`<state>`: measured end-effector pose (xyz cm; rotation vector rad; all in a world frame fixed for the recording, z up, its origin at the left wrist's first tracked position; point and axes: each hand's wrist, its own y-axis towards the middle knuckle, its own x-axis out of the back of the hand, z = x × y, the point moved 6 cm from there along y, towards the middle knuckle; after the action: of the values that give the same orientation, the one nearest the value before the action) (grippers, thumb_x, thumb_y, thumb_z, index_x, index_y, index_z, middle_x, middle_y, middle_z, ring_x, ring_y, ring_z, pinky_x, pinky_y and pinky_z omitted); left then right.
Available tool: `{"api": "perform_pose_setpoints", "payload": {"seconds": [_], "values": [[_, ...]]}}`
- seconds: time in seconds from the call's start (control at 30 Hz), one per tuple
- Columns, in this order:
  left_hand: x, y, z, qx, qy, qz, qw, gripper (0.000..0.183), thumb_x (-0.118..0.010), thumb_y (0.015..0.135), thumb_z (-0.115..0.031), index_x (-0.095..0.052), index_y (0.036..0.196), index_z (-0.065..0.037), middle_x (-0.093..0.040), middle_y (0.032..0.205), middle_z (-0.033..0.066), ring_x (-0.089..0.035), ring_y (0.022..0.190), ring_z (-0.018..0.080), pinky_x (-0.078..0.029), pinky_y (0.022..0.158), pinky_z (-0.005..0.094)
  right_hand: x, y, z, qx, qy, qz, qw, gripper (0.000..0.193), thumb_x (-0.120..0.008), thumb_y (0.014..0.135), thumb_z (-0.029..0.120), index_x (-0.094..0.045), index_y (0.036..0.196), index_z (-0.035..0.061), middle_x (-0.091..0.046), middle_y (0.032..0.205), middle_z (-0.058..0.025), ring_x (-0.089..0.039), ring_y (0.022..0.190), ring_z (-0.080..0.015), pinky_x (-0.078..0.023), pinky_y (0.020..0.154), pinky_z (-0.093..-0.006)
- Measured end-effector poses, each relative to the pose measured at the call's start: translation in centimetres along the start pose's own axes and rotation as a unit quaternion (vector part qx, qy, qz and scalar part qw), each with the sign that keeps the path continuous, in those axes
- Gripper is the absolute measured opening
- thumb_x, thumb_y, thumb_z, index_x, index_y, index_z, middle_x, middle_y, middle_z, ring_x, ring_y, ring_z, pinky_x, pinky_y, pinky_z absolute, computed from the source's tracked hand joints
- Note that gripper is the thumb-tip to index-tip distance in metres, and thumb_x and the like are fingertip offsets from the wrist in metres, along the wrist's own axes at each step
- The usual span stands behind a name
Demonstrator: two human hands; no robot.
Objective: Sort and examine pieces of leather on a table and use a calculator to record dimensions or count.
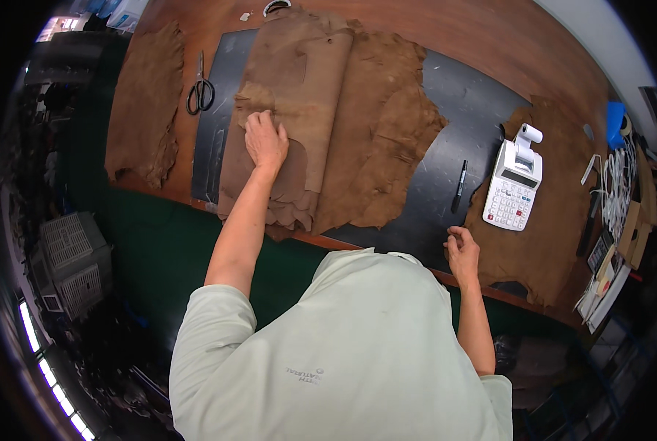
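My left hand (pixel 266 140) rests on a folded brown leather hide (pixel 292 62), its fingers curled and closed on a loose flap of the leather. Several layers are stacked under it, and their wavy edges show at the near side. Part of the hide (pixel 380 132) spreads to the right with a ragged outline. At the table's front edge, my right hand (pixel 462 256) hangs with loosely bent fingers slightly apart, and nothing shows in it. Just beyond that hand lies a black marker pen (pixel 461 184).
A black mat (pixel 461 110) covers the middle of the wooden table (pixel 446 26). Black-handled scissors (pixel 200 88) and another leather piece (pixel 146 103) lie left. A white printing calculator (pixel 514 184) sits on a hide (pixel 556 242) at right, near bundled white cords (pixel 619 187).
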<state>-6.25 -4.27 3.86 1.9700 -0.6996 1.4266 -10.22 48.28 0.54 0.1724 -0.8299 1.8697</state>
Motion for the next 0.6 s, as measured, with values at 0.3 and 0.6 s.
{"api": "perform_pose_setpoints", "payload": {"seconds": [0.3,0.6], "values": [[-6.3,-3.7,-11.9,-0.241,-0.051,0.098,0.964,0.069,-0.060,0.095,-0.033,-0.036,0.150,0.002,-0.030,0.159,0.0200,-0.023,0.150,0.0340,-0.021,0.122,0.0470,0.1,0.2,1.9,-0.004,0.000,0.015,1.000,0.022,-0.058,0.097,0.007,-0.064,0.117,-0.0004,-0.071,0.092,-0.0110,-0.069,0.081,-0.0175,-0.054,0.075,-0.0303],[-8.0,-2.8,-10.6,-0.219,-0.032,0.106,0.970,0.079,-0.059,0.095,-0.038,-0.027,0.154,0.004,-0.023,0.163,0.0194,-0.017,0.153,0.0317,-0.016,0.124,0.0442,0.0,0.2,1.0,-0.034,0.015,0.016,0.999,0.020,-0.058,0.098,0.007,-0.064,0.115,-0.0004,-0.070,0.091,-0.0089,-0.067,0.079,-0.0157,-0.053,0.072,-0.0283]]}}
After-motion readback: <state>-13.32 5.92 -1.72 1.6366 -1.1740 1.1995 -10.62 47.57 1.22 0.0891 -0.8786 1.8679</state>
